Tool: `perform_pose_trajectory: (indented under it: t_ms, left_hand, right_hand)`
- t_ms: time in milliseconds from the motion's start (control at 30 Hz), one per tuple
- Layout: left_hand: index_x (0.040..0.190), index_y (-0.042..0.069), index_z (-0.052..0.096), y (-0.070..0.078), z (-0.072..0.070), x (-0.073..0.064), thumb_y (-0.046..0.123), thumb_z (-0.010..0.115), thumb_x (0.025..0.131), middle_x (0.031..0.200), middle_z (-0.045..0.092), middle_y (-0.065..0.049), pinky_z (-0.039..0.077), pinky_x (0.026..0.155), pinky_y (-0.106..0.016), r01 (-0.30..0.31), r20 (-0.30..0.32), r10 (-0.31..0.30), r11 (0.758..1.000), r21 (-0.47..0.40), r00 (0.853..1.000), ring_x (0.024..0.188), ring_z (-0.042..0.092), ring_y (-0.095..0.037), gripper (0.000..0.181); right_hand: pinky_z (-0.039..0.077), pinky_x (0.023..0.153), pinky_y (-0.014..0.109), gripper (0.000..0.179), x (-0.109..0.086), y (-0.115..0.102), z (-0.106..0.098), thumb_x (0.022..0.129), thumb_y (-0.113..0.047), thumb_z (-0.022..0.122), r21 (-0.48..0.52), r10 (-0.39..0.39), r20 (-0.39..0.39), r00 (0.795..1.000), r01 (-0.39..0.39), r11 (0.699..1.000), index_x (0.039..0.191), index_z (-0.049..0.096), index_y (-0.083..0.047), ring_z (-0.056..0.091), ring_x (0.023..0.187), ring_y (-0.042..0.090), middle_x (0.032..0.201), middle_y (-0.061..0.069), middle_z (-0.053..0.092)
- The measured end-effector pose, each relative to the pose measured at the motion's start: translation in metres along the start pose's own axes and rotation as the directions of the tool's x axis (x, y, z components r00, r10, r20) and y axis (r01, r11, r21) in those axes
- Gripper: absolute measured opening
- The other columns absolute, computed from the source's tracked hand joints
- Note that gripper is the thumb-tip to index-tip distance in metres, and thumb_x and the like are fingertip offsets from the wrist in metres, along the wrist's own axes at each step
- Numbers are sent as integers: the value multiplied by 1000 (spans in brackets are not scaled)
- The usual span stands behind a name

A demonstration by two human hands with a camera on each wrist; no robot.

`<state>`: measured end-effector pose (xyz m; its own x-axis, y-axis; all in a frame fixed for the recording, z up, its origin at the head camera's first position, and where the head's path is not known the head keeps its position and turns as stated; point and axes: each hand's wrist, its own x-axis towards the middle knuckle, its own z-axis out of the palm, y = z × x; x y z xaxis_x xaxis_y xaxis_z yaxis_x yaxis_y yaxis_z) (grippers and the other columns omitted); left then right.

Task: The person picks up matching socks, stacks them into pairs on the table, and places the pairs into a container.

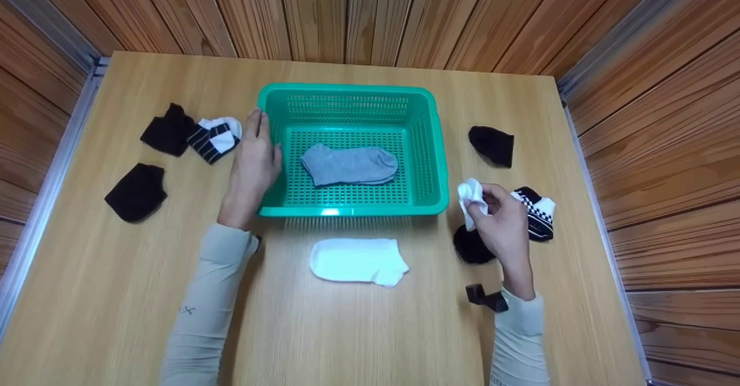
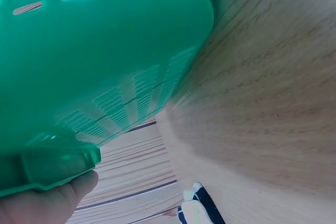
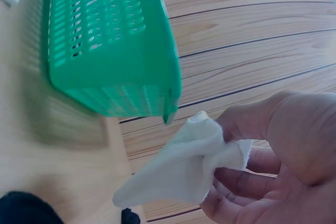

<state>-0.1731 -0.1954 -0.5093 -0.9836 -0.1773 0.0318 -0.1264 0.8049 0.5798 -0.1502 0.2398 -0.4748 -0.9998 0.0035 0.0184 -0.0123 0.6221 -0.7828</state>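
Observation:
A green plastic basket [image 1: 352, 211] stands mid-table, with a folded pair of grey socks [image 1: 350, 166] lying inside. My left hand [image 1: 252, 158] holds the basket's left rim; the left wrist view shows its fingers [image 2: 79, 187] at that edge. To the right of the basket, my right hand [image 1: 504, 224] pinches a crumpled white sock [image 3: 178, 166] between thumb and fingers, held above the table. A flat white sock [image 1: 358, 260] lies in front of the basket. Below the right hand is a black sock [image 1: 471, 246], partly hidden.
At left lie two black socks [image 1: 167, 130] [image 1: 137, 193] and a striped black-and-white sock [image 1: 215, 138]. On the right are another black sock [image 1: 492, 145] and a checked black-and-white sock [image 1: 536, 214]. Wooden panel walls [image 1: 370, 16] border the table [image 1: 324, 340].

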Motion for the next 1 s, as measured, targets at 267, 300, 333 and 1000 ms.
perform_pose_trajectory:
  t_ms: [267, 300, 333, 1000]
  left_hand:
    - [159, -3, 38, 3, -3, -5, 19, 55, 109, 164, 38, -26, 31, 127, -57, -40, -123, 41, 999, 11, 992, 158, 32, -42, 57]
    - [156, -4, 43, 5, -5, -9, 20, 56, 108, 161, 43, -26, 32, 127, -57, -55, -160, 59, 998, 26, 985, 156, 35, -43, 54]
    - [152, -4, 48, 8, -6, -13, 20, 56, 108, 157, 47, -26, 34, 126, -57, -75, -195, 81, 996, 39, 977, 153, 38, -43, 51]
    - [106, 6, 78, 92, 33, -156, 13, 73, 99, 87, 76, -1, 56, 60, -24, -349, -95, 357, 766, -539, 929, 70, 63, -6, 11]
  right_hand:
    - [49, 88, 2, 30, -22, -15, -3, 93, 3, 73, 69, -44, -14, 999, 45, 997, 122, 70, 5, 72, 116, 33, 123, 23, 73]
    - [49, 90, 3, 30, -24, -17, -2, 93, 3, 73, 81, -54, -15, 998, 55, 995, 122, 70, 5, 71, 116, 34, 122, 24, 73]
    - [50, 91, 4, 30, -27, -19, -1, 92, 4, 74, 96, -64, -15, 998, 65, 993, 122, 70, 6, 71, 117, 34, 122, 24, 73]
    - [63, 89, 28, 31, -81, -40, 65, 87, 7, 79, 403, -364, 23, 931, 325, 856, 117, 71, 7, 74, 103, 15, 114, 22, 76]
